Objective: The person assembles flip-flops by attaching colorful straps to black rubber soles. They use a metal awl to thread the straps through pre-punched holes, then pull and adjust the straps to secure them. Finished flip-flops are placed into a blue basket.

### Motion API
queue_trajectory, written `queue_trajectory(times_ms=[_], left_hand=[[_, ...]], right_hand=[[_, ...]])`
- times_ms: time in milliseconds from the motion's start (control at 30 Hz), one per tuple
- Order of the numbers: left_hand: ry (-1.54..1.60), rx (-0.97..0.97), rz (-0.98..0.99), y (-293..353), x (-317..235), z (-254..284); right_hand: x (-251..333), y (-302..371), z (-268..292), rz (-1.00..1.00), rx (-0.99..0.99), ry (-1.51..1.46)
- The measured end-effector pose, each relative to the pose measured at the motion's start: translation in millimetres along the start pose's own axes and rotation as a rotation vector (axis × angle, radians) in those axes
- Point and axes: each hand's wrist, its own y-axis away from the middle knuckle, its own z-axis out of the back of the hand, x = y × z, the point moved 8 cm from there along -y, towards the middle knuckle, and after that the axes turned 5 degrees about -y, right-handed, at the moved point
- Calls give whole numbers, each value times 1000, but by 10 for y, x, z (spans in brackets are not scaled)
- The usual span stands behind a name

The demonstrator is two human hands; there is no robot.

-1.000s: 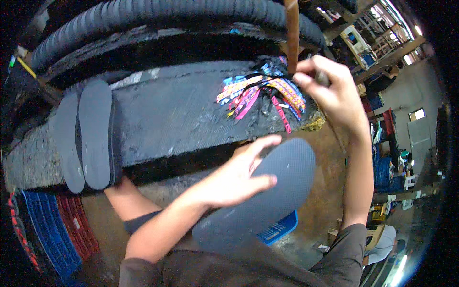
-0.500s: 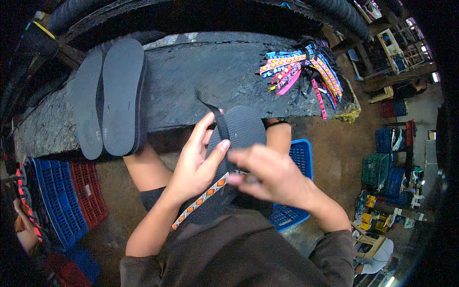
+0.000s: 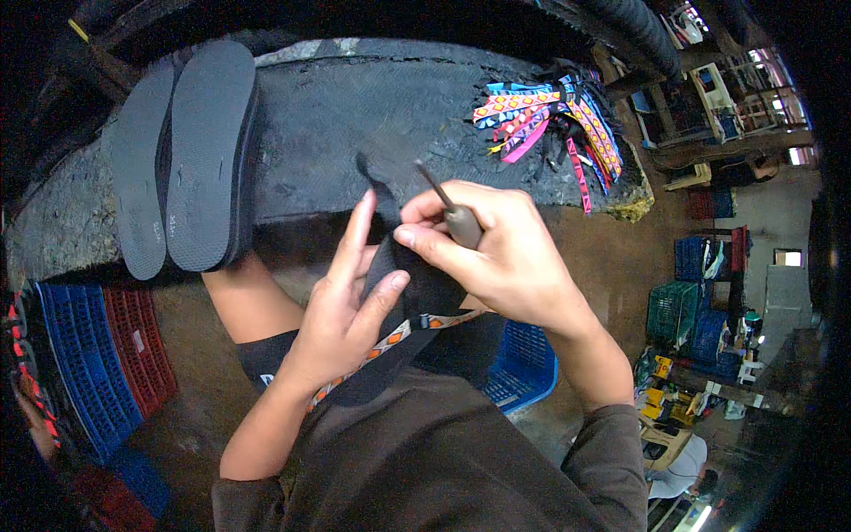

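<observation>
Held before the near edge of the surface (image 3: 324, 115): a dark sole (image 3: 424, 275), gripped between thumb and fingers of the left hand (image 3: 341, 312), with an orange-and-white patterned strap (image 3: 393, 338) below the thumb. Closed in the right hand (image 3: 510, 244): a grey-handled tool (image 3: 463, 226), thin shaft slanting up toward the far edge. Between the hands, a black strap (image 3: 384, 197), tip projecting past the near edge; right fingertips close to it, contact impossible to tell. At the surface's left end, grey soles (image 3: 211, 151) side by side, ends over the near edge. Near the right end, a bundle of multicoloured straps (image 3: 563, 111).
</observation>
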Motion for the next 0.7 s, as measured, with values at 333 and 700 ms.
queue_trajectory(times_ms=[333, 700], left_hand=[[514, -95, 13, -43, -20, -7], [93, -285, -22, -129, 147, -27]], right_hand=[[-42, 361, 15, 47, -267, 14], [-358, 238, -120, -48, -262, -71]])
